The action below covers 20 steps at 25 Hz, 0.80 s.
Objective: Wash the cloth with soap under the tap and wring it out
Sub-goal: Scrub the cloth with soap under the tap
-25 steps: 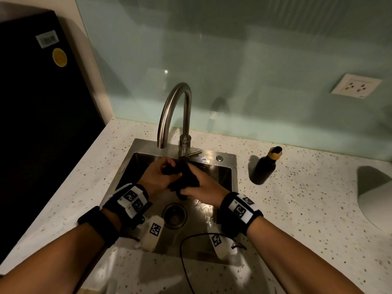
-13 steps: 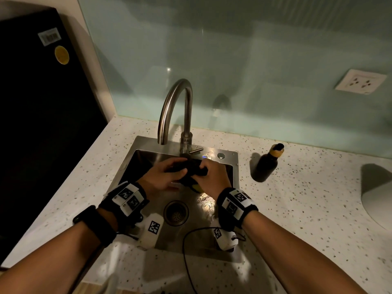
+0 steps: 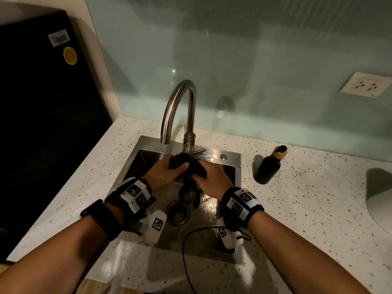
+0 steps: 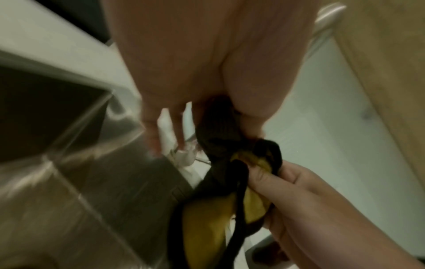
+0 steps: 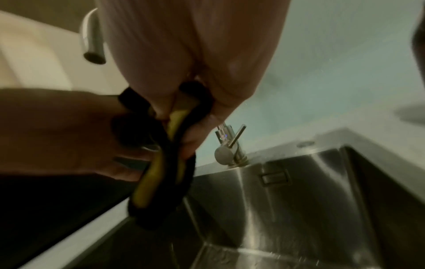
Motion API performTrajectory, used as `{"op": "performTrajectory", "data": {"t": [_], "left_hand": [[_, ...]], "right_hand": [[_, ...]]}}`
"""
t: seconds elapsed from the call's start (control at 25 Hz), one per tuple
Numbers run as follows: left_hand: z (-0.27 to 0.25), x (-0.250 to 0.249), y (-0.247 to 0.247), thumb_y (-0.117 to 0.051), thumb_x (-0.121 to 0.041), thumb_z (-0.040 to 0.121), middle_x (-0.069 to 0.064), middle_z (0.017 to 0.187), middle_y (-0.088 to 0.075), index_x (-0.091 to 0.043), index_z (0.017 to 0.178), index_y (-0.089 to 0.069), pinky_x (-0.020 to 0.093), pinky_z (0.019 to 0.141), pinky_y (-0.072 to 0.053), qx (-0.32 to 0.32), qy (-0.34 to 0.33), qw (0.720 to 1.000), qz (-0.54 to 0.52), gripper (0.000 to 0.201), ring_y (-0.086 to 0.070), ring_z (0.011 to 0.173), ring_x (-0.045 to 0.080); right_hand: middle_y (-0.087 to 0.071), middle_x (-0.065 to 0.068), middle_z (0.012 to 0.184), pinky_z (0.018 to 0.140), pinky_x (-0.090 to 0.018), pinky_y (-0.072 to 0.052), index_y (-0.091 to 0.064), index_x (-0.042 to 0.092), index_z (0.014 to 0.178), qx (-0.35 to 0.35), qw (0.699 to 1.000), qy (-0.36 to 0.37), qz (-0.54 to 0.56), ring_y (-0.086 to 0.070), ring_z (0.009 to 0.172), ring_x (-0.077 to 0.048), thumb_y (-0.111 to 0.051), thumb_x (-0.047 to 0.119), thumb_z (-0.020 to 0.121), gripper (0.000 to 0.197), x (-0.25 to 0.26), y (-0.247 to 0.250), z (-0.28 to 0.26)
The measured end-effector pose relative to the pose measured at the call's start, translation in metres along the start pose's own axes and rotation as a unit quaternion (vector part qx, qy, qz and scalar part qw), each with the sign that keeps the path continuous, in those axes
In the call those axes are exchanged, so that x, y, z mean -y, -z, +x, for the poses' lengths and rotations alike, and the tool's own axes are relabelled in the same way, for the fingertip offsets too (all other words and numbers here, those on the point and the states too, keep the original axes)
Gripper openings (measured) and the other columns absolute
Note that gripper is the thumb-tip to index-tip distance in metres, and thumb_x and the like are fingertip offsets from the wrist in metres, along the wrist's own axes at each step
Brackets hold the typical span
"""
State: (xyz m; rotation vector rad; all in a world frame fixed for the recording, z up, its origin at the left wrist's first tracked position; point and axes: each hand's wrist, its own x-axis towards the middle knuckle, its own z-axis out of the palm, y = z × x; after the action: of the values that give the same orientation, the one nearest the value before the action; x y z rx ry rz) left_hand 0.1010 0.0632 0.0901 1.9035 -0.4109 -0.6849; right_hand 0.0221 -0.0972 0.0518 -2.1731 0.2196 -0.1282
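A dark cloth [image 3: 188,168] with yellow patches [image 4: 204,223] is bunched between both hands over the steel sink [image 3: 135,158]. My left hand [image 3: 167,170] grips its upper end, thumb over the top. My right hand [image 3: 210,177] grips the other end, fingers curled round it. A loose tail of cloth [image 5: 158,182] hangs down toward the basin. The curved tap [image 3: 180,109] stands just behind the hands; its spout [image 5: 93,54] shows no water stream. A dark soap bottle [image 3: 270,166] with a yellow collar stands on the counter to the right of the sink.
The speckled counter [image 3: 318,198] runs around the sink. A black appliance [image 3: 42,102] fills the left side. The drain [image 3: 178,213] lies below the hands. A wall socket [image 3: 367,84] sits on the green backsplash. A thin black cable [image 3: 186,251] crosses the sink's front edge.
The hands have kept working the cloth, shifting it up and back toward the tap base; a tail of cloth now hangs lower between them.
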Motion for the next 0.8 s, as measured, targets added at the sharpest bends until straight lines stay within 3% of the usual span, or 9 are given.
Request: {"op": "performTrajectory", "data": {"t": [0.08, 0.2, 0.24, 0.32, 0.4, 0.48, 0.56, 0.68, 0.8], "left_hand": [[-0.004, -0.011, 0.0, -0.057, -0.039, 0.095, -0.004, 0.101, -0.064, -0.027, 0.104, -0.056, 0.016, 0.082, -0.05, 0.044, 0.007, 0.999, 0.008, 0.015, -0.062, 0.097, 0.008], [0.0, -0.007, -0.001, -0.066, -0.057, 0.079, 0.0, 0.127, -0.055, -0.023, 0.14, -0.034, 0.036, 0.104, -0.046, 0.074, -0.026, 0.993, 0.085, 0.077, -0.056, 0.118, 0.019], [0.003, -0.002, 0.0, -0.066, -0.056, 0.08, 0.002, 0.129, -0.055, -0.022, 0.144, -0.028, 0.039, 0.104, -0.047, 0.061, -0.032, 0.993, 0.094, 0.082, -0.056, 0.119, 0.021], [0.007, 0.004, 0.001, -0.058, -0.038, 0.094, 0.005, 0.125, -0.06, -0.017, 0.141, -0.037, 0.041, 0.102, -0.049, 0.026, -0.032, 0.996, 0.078, 0.056, -0.059, 0.117, 0.023], [0.006, 0.004, 0.003, -0.048, -0.028, 0.1, 0.005, 0.121, -0.064, -0.018, 0.133, -0.048, 0.039, 0.101, -0.05, 0.023, -0.033, 0.996, 0.081, 0.035, -0.061, 0.114, 0.022], [0.004, 0.004, 0.001, -0.045, -0.025, 0.101, 0.007, 0.121, -0.063, -0.017, 0.13, -0.049, 0.041, 0.103, -0.048, 0.031, -0.04, 0.996, 0.076, 0.029, -0.06, 0.113, 0.021], [0.002, 0.003, -0.002, -0.049, -0.026, 0.1, 0.009, 0.127, -0.06, -0.024, 0.127, -0.046, 0.047, 0.104, -0.047, 0.047, -0.023, 0.998, 0.019, 0.027, -0.059, 0.114, 0.022], [-0.001, -0.002, -0.004, -0.063, -0.043, 0.088, 0.001, 0.128, -0.057, -0.035, 0.133, -0.04, 0.049, 0.085, -0.055, 0.083, 0.028, 0.995, -0.047, 0.051, -0.06, 0.112, 0.025], [-0.001, -0.01, -0.002, -0.057, -0.028, 0.096, 0.009, 0.128, -0.058, -0.027, 0.134, -0.046, 0.048, 0.085, -0.056, 0.085, 0.048, 0.976, -0.193, 0.04, -0.062, 0.108, 0.026]], "right_hand": [[-0.071, 0.003, 0.1, 0.08, -0.019, -0.054, -0.063, 0.019, 0.112, -0.035, 0.998, 0.022, -0.038, -0.068, 0.091, -0.01, -0.068, 0.017, 0.089, 0.023, 0.003, -0.001, -0.001], [-0.062, 0.012, 0.086, 0.062, -0.008, -0.046, -0.053, 0.026, 0.104, -0.058, 0.998, 0.027, -0.01, -0.062, 0.077, -0.003, -0.071, 0.011, 0.084, 0.03, 0.015, -0.008, -0.004], [-0.064, 0.009, 0.092, 0.065, -0.009, -0.048, -0.051, 0.026, 0.111, -0.048, 0.998, 0.017, 0.021, -0.064, 0.082, -0.006, -0.074, 0.013, 0.081, 0.04, 0.017, -0.009, -0.004], [-0.062, 0.002, 0.122, 0.085, -0.02, -0.054, -0.041, 0.034, 0.136, -0.005, 0.997, 0.016, 0.071, -0.063, 0.108, -0.013, -0.081, 0.018, 0.075, 0.074, 0.015, -0.005, -0.002], [-0.048, 0.003, 0.144, 0.101, -0.028, -0.048, -0.025, 0.044, 0.149, 0.05, 0.995, 0.016, 0.088, -0.053, 0.125, -0.012, -0.082, 0.017, 0.076, 0.096, 0.014, 0.004, -0.001], [-0.049, 0.0, 0.145, 0.104, -0.034, -0.047, -0.03, 0.041, 0.149, 0.087, 0.995, 0.016, 0.052, -0.052, 0.126, -0.016, -0.08, 0.016, 0.078, 0.09, 0.017, 0.01, 0.003], [-0.064, -0.005, 0.124, 0.095, -0.042, -0.055, -0.053, 0.027, 0.133, 0.043, 0.999, 0.011, 0.018, -0.064, 0.109, -0.021, -0.078, 0.01, 0.078, 0.063, 0.016, 0.011, 0.008], [-0.071, -0.002, 0.098, 0.086, -0.039, -0.057, -0.067, 0.016, 0.105, -0.041, 0.999, 0.018, -0.027, -0.067, 0.091, -0.017, -0.075, 0.004, 0.076, 0.032, 0.01, 0.009, 0.01], [-0.068, 0.006, 0.105, 0.089, -0.031, -0.055, -0.063, 0.023, 0.114, -0.047, 0.998, 0.038, 0.011, -0.064, 0.097, -0.012, -0.082, 0.012, 0.073, 0.046, 0.016, 0.008, 0.005]]}}
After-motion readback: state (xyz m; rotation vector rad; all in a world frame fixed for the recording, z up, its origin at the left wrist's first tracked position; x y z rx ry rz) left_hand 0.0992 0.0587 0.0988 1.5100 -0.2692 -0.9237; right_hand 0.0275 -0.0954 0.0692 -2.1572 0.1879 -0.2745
